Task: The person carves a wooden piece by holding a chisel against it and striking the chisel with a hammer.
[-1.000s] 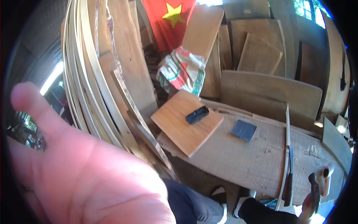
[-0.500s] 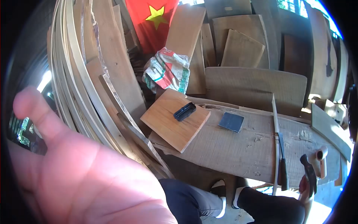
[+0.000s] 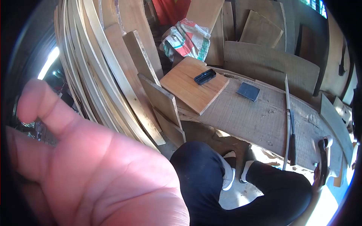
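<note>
My left hand (image 3: 109, 169) — empty, fingers apart. My right hand (image 3: 316, 174) — closed on a dark tool (image 3: 323, 161), perhaps a hammer. Black tray (image 3: 205, 77) on wooden board (image 3: 188, 84), untouched.

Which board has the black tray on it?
The orange-brown board at the left end of the bench: it lies flat under the tray; boards behind stand upright.
</note>
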Demonstrator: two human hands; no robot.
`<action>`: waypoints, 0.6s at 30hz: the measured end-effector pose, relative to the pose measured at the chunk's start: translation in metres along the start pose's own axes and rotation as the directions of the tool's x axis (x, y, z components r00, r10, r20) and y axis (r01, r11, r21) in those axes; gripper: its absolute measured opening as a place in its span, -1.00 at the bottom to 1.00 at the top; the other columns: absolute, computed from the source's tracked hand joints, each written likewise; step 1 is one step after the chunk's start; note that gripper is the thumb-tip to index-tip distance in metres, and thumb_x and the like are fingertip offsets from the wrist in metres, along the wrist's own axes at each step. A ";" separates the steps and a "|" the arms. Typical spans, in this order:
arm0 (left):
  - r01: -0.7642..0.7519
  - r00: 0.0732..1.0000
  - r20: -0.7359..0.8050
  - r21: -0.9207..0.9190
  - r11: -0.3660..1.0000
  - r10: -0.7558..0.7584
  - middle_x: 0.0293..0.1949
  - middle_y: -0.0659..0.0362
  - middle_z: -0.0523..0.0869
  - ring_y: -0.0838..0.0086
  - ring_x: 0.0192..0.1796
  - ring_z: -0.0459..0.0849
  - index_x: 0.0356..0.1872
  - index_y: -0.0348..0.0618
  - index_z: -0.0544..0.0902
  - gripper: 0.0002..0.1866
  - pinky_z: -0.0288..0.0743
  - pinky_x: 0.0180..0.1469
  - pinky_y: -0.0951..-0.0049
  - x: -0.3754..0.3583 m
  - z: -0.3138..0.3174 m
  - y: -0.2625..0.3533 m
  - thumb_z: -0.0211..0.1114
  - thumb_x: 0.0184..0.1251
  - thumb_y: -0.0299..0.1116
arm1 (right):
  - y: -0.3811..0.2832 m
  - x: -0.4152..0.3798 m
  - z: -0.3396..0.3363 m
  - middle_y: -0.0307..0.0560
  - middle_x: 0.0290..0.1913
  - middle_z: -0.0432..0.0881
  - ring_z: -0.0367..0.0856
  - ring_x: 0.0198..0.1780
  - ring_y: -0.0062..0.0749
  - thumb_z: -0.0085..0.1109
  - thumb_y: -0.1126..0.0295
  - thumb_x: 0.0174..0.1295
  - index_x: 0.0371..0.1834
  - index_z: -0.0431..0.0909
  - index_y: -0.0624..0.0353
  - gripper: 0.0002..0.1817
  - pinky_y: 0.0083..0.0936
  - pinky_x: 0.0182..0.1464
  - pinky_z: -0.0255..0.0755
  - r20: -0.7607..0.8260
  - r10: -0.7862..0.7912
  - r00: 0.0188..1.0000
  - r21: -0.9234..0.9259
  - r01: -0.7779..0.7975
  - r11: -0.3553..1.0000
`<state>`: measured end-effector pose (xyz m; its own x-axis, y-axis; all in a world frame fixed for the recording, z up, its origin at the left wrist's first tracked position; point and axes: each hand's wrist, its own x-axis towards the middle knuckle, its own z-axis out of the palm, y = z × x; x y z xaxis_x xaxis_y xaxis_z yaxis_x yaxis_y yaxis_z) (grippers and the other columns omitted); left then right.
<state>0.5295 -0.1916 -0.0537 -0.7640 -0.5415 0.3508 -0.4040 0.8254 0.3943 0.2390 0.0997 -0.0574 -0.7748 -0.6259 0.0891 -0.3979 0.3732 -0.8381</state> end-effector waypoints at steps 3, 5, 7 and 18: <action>0.015 0.999 -0.029 -0.001 1.000 -0.015 -0.39 0.25 0.68 0.50 -0.31 0.61 -0.24 -0.15 0.68 -0.96 0.48 -0.22 0.44 0.005 -0.008 -0.011 0.31 0.32 -0.48 | -0.009 -0.011 0.000 0.07 -0.39 0.56 0.57 -0.38 -0.32 0.10 0.14 0.46 -0.26 0.58 0.18 -0.69 -0.36 -0.31 0.36 -0.027 0.005 1.000 -0.007 -0.005 1.000; 0.019 0.999 -0.040 0.005 1.000 -0.019 -0.39 0.25 0.68 0.50 -0.31 0.61 -0.24 -0.16 0.67 -0.95 0.48 -0.22 0.44 0.001 -0.004 -0.022 0.31 0.32 -0.49 | -0.018 -0.020 -0.003 0.08 -0.38 0.56 0.58 -0.37 -0.31 0.10 0.14 0.47 -0.26 0.58 0.18 -0.69 -0.36 -0.30 0.36 -0.059 0.007 0.998 -0.019 -0.009 1.000; 0.004 0.999 -0.042 -0.005 1.000 -0.004 -0.39 0.25 0.67 0.50 -0.31 0.61 -0.24 -0.16 0.67 -0.95 0.47 -0.23 0.45 0.001 -0.004 -0.026 0.31 0.32 -0.49 | -0.018 -0.039 -0.006 0.08 -0.38 0.56 0.58 -0.36 -0.31 0.10 0.14 0.47 -0.25 0.58 0.18 -0.68 -0.36 -0.30 0.37 -0.091 0.030 0.995 -0.030 -0.033 0.999; -0.075 0.981 -0.182 -0.065 0.995 0.062 -0.40 0.27 0.67 0.53 -0.32 0.60 -0.23 -0.17 0.67 -0.95 0.46 -0.24 0.46 0.018 -0.009 0.001 0.29 0.33 -0.52 | -0.065 -0.113 -0.103 0.12 -0.35 0.58 0.59 -0.33 -0.29 0.10 0.11 0.50 -0.23 0.59 0.18 -0.66 -0.34 -0.27 0.38 -0.333 0.050 0.942 -0.061 -0.074 0.995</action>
<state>0.5200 -0.2020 -0.0399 -0.6834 -0.5095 0.5229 -0.3123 0.8514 0.4215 0.3017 0.2165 0.0419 -0.9131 -0.3425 0.2213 -0.3683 0.4597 -0.8081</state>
